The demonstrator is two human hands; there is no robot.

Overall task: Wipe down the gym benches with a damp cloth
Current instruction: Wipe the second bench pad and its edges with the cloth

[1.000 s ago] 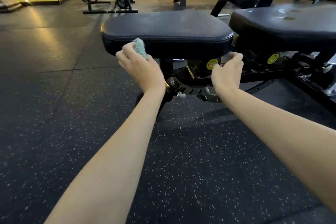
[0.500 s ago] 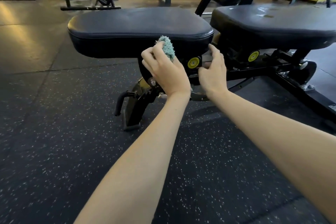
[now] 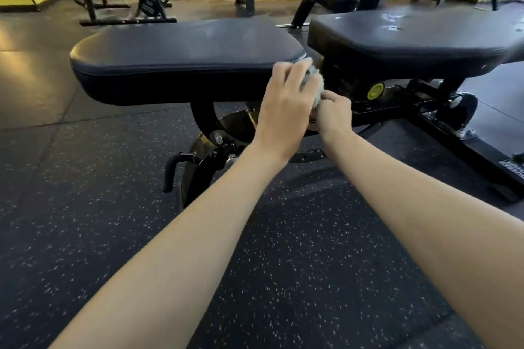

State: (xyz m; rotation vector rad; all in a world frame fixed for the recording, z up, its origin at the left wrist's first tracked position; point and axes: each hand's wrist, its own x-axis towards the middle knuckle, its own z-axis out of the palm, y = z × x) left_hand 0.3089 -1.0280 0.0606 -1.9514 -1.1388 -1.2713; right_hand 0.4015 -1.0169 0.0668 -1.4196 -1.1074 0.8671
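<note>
Left hand (image 3: 283, 106): fingers curled round the cloth (image 3: 314, 81), clamped on it; cloth sits at the fingertips, against the end corner of the bench pad (image 3: 181, 62), which stretches left of them; right hand (image 3: 334, 115) just below, fingers touching the cloth's lower edge; pinching or not, I cannot tell through blur; cloth judged light, soft, limp; best gripped bunched in the palm.

left hand (image 3: 283, 110): bare | right hand (image 3: 336, 115): bare | forearms (image 3: 198, 235): both bare
</note>
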